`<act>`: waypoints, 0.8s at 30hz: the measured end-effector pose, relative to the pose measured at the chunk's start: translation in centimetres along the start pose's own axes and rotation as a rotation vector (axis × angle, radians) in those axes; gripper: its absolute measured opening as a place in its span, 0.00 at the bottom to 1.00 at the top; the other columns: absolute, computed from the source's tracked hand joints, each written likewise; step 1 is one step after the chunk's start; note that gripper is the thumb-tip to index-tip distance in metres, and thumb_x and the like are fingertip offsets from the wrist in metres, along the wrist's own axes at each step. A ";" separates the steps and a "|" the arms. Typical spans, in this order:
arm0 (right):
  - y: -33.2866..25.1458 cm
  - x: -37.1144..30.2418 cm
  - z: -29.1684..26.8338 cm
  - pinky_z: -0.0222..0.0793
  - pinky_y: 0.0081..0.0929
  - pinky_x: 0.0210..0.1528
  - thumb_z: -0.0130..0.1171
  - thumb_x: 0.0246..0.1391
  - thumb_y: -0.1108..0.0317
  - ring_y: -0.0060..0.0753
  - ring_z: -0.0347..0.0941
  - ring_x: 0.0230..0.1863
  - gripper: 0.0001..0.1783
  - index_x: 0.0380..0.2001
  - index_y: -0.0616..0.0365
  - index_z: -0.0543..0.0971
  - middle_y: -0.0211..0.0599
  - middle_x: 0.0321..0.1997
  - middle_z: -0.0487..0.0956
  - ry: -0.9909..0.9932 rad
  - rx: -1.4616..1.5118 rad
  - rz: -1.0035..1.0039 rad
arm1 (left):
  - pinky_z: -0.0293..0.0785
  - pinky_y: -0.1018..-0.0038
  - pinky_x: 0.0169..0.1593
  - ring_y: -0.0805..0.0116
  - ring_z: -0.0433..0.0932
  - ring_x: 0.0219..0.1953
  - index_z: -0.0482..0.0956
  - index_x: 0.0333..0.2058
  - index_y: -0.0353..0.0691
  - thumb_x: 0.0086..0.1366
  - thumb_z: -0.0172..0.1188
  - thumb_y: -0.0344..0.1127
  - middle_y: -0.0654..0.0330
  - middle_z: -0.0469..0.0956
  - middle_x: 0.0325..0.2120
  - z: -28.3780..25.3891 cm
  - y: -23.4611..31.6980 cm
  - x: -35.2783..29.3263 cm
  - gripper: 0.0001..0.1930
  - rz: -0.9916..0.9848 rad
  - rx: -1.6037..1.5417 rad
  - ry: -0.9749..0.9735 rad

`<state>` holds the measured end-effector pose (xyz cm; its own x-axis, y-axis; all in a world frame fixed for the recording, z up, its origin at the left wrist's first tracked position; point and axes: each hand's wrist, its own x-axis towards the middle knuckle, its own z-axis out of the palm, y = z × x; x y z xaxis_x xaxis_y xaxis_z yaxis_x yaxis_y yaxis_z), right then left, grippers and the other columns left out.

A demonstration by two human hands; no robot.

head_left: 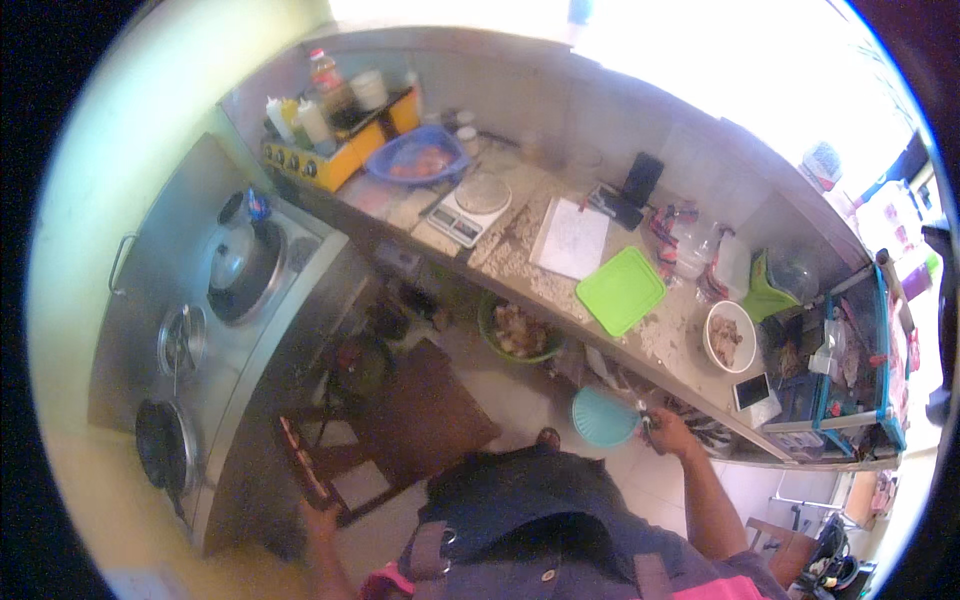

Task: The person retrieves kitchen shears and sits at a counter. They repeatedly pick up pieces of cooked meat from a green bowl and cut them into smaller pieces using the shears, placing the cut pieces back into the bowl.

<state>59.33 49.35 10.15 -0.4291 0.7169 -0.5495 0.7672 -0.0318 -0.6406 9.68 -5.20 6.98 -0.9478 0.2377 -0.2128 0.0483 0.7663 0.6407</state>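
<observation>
My left hand [320, 522] is closed around the end of the back of a brown wooden chair [425, 410] at the lower left. My right hand [668, 432] grips the rim of a turquoise ribbed plastic basket [603, 417], held over the floor below the counter. Something small and pale shows by its fingers, too small to make out. On the counter [655, 350] above are a white bowl of meat pieces [730, 337], a green tray [622, 290] and a phone [752, 391].
A green basin of food pieces [520, 330] stands on the floor under the counter. Farther back are a kitchen scale [455, 222], white paper [570, 238], a blue basin [418, 157] and a yellow stove [345, 150]. Pans [165, 445] rest on the steel stovetop at left; a blue-framed shelf [850, 350] stands right.
</observation>
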 end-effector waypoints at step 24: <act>11.5 -2.6 -6.5 0.72 0.32 0.42 0.73 0.41 0.55 0.42 0.77 0.39 0.30 0.45 0.61 0.77 0.49 0.37 0.81 -0.149 -0.283 0.265 | 0.60 0.63 0.64 0.50 0.65 0.61 0.54 0.63 0.33 0.43 0.73 0.36 0.43 0.64 0.58 -2.1 -13.6 2.4 0.50 -0.107 0.419 0.069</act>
<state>72.38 51.69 7.68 -0.2477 0.6001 -0.7606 0.9522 0.0058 -0.3055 6.07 -16.28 -0.68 -0.9727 0.1140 -0.2024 0.0589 0.9639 0.2597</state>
